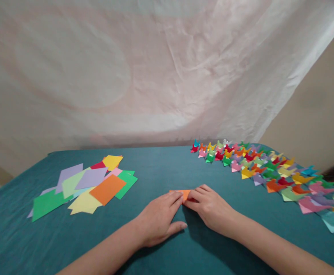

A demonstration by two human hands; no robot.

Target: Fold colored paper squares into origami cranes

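Observation:
A small piece of folded orange paper (186, 194) lies on the table in front of me, mostly covered by my fingers. My left hand (162, 215) rests on its left part with the fingers stretched out flat and the thumb apart on the cloth. From the right, my right hand (211, 204) pinches the paper's edge between bent fingers and thumb. The fingertips of both hands nearly meet over the paper. How the paper is folded beneath them is hidden.
Loose coloured paper sheets (107, 189) lie in an overlapping pile at the left. Several rows of small folded paper birds (247, 173) stand along the right side. A dark green cloth (155, 164) covers the table. Behind it hangs a pale, creased sheet (155, 76).

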